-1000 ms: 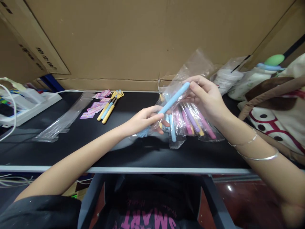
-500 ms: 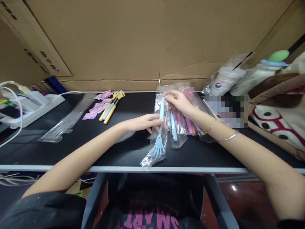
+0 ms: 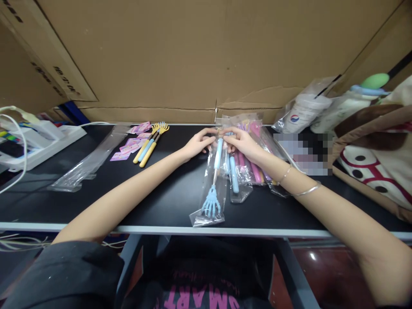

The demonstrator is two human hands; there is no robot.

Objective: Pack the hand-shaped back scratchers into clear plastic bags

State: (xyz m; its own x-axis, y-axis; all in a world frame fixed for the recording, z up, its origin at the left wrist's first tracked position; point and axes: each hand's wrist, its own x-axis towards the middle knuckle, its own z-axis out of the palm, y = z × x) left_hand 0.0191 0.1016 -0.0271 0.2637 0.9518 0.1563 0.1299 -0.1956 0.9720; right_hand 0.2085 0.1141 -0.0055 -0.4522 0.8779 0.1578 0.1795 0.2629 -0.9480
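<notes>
A light-blue back scratcher [image 3: 211, 201] with a hand-shaped head lies inside a clear plastic bag [image 3: 198, 219], head toward the table's front edge. At the bag's far end, my left hand [image 3: 200, 143] pinches the plastic from the left. My right hand [image 3: 240, 141] closes on the same end from the right, its fingertips almost meeting the left ones. Just right of this bag lies another bagged blue back scratcher [image 3: 234, 176]. Bagged pink and purple back scratchers [image 3: 255, 171] are heaped beyond it, partly hidden by my right hand and forearm.
On the left are loose yellow and blue back scratchers [image 3: 149, 150], pink printed cards [image 3: 128, 148], flat clear bags [image 3: 86, 163] and a white power strip [image 3: 48, 146]. A lidded cup [image 3: 301, 111] and a cloth bag [image 3: 380, 141] stand right. Cardboard [image 3: 161, 56] walls the back.
My left hand has slid from the middle of the bag up to its far end, beside my right hand. The bagged back scratcher now lies lower, flat on the table.
</notes>
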